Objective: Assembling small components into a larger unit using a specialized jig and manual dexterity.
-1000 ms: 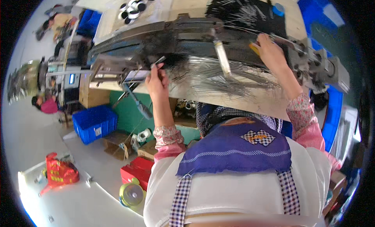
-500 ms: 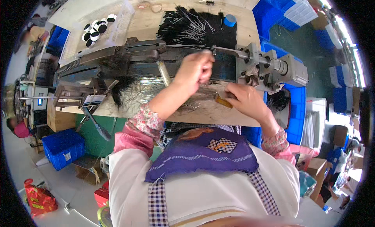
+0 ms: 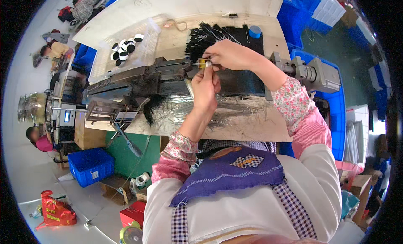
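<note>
Right hand [image 3: 230, 55] pinching a small yellow tool [image 3: 202, 64] at the dark metal machine [image 3: 164, 74], left hand [image 3: 205, 86] alongside, its grip unclear, wire brushes [image 3: 210, 33] beyond on the tabletop [image 3: 273, 37]

Two grips [image 3: 205, 85] [image 3: 230, 55], one yellow piece [image 3: 201, 63]

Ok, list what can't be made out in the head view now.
In the head view:
Yellow piece: full shape hidden by left hand and right hand.
Yellow-green round container: cut off by the lower edge.
Red plastic bag: contents hidden by its sides.
</note>
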The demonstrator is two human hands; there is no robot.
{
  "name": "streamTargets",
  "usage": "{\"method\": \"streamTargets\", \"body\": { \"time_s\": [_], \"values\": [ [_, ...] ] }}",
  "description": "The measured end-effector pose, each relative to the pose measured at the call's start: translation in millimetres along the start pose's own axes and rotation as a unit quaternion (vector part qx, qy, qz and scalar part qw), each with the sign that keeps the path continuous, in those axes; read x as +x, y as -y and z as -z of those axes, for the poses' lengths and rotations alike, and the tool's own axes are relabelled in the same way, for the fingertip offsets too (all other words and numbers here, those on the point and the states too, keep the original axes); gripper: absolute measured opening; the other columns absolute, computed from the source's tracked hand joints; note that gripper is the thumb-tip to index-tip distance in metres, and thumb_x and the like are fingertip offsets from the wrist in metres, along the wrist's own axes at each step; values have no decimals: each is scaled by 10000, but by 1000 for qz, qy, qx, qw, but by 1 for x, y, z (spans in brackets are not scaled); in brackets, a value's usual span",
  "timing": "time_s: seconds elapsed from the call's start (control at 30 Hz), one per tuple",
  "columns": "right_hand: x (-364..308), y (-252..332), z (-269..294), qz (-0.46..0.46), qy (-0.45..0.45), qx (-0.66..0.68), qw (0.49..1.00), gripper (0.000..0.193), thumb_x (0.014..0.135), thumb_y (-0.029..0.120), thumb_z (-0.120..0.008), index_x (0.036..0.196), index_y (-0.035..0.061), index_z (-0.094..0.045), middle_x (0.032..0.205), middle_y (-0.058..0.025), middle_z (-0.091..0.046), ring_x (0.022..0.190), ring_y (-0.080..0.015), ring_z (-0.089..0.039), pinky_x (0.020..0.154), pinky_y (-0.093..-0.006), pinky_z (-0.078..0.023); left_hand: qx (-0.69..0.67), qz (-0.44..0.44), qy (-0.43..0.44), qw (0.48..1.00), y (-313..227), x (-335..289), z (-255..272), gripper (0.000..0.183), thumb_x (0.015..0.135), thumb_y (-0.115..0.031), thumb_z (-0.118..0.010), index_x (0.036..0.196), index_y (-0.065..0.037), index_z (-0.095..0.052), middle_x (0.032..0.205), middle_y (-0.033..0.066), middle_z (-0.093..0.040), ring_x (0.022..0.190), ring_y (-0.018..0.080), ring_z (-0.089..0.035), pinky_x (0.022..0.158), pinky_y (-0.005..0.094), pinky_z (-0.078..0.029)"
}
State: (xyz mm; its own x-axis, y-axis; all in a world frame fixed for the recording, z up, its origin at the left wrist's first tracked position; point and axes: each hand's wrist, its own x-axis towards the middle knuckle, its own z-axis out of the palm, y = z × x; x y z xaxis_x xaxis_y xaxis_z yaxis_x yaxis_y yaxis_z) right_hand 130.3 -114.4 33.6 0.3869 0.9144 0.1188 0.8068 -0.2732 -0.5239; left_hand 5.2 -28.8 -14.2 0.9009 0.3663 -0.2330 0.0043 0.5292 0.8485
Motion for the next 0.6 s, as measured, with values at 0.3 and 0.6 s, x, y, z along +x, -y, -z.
{"method": "streamTargets", "body": {
  "time_s": [0.3,0.6],
  "values": [
    [1,6,28,-195,86,312,926,268,921,124,-557,1126,-46,-591,822,-89,-644,675,-140,-622,623,-275,-516,61,7,54,997,3,10,13,423,994,-437,-388,940,-47,-543,727,49,-575,621,155,-577,564,267,-468],
    [-10,-1,38,-45,-129,-148,979,386,888,320,-558,1179,68,-592,1001,-201,-604,838,-359,-627,771,-423,-489,-346,113,154,919,-29,6,5,857,913,-632,-332,1370,81,-199,1422,262,-273,1335,347,-307,1125,441,-267]
  ]
}}
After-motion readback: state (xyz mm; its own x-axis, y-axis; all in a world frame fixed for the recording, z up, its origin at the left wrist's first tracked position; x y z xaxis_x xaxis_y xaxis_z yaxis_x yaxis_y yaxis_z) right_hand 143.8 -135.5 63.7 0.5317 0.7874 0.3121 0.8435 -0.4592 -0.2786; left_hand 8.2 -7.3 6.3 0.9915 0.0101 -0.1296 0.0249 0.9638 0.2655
